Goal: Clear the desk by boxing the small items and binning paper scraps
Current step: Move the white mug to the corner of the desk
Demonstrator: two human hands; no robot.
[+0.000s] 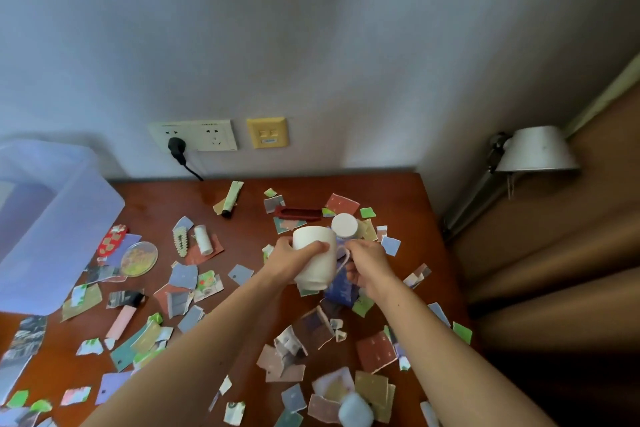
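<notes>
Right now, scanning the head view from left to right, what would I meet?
Translucent plastic storage box → round clear disc → pearl hair clip → small white bottle → green tube → white ceramic mug → silver lamp shade

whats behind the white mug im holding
A white round cap shows just behind the mug, with blue packaging lower down. The mug and right hand cover the rest, so whether they are one item cannot be told.

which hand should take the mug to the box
Left, likely: the left hand wraps the white mug, and the clear box stands on that side; the right hand only pinches the handle.
</notes>
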